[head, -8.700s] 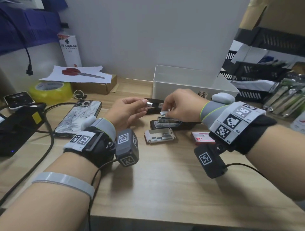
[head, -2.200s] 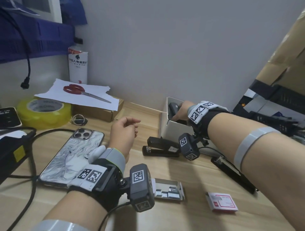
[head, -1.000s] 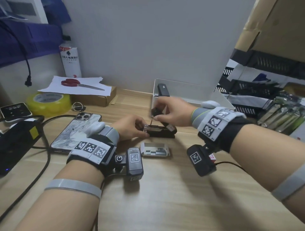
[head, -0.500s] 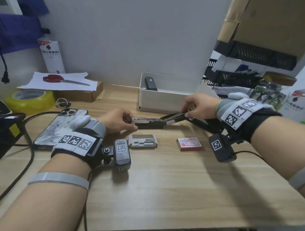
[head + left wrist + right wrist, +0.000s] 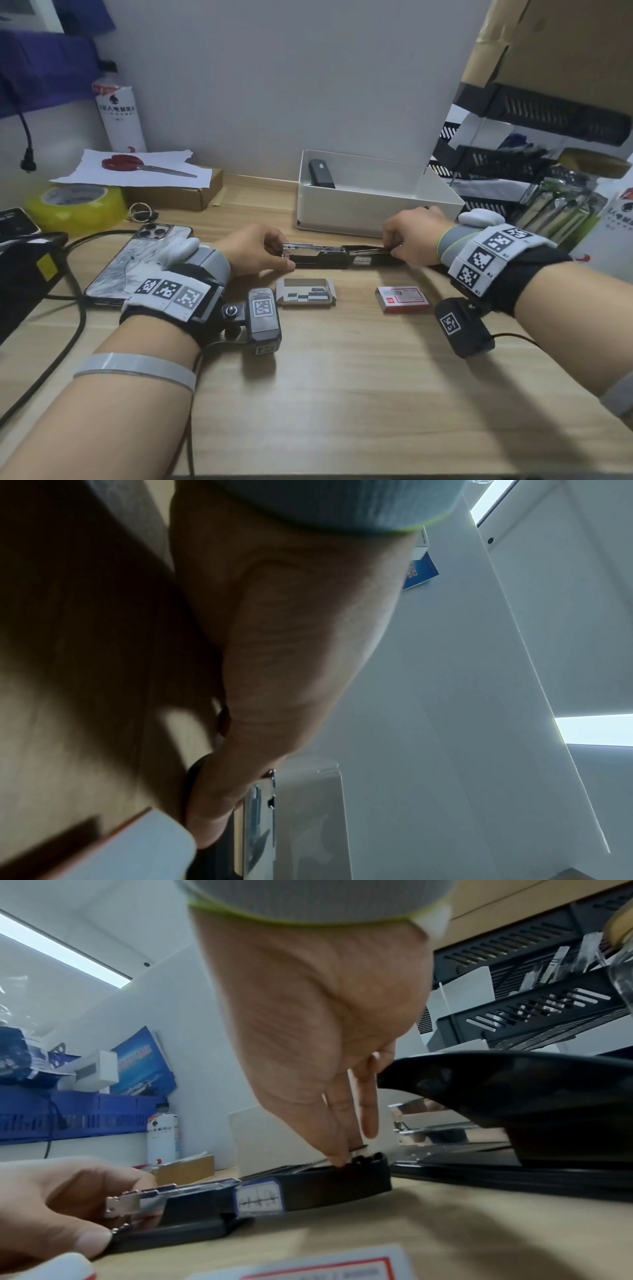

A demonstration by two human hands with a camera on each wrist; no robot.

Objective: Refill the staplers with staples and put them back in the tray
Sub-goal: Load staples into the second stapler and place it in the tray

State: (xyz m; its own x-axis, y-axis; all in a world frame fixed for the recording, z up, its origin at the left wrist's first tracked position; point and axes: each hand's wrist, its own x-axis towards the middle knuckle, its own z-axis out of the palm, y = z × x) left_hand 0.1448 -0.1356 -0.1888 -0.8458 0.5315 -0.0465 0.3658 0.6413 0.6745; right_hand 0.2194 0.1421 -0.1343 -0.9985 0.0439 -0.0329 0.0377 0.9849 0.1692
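A black stapler (image 5: 325, 258) lies opened out flat on the wooden table, its metal magazine pointing left. My left hand (image 5: 274, 255) pinches the magazine's front end (image 5: 123, 1206). My right hand (image 5: 397, 245) grips the folded-back top arm at the right end, fingertips (image 5: 342, 1161) down at the hinge. The white tray (image 5: 359, 219) stands just behind, with one black stapler (image 5: 321, 174) in its left end. An open box of staples (image 5: 305, 291) and a shut red staple box (image 5: 402, 298) lie in front. A second opened black stapler (image 5: 514, 1096) lies beside my right hand.
A phone (image 5: 137, 260), a yellow tape roll (image 5: 75, 205), cables (image 5: 78, 308) and a cardboard box with paper and red scissors (image 5: 147, 168) fill the left. Black shelf trays (image 5: 513, 164) stand at the right. Bare wood (image 5: 342, 394) lies in front of the boxes.
The stapler's top arm, raised at an angle half a second ago, now lies lower and almost flat to the right. My left hand keeps its pinch on the magazine's front.
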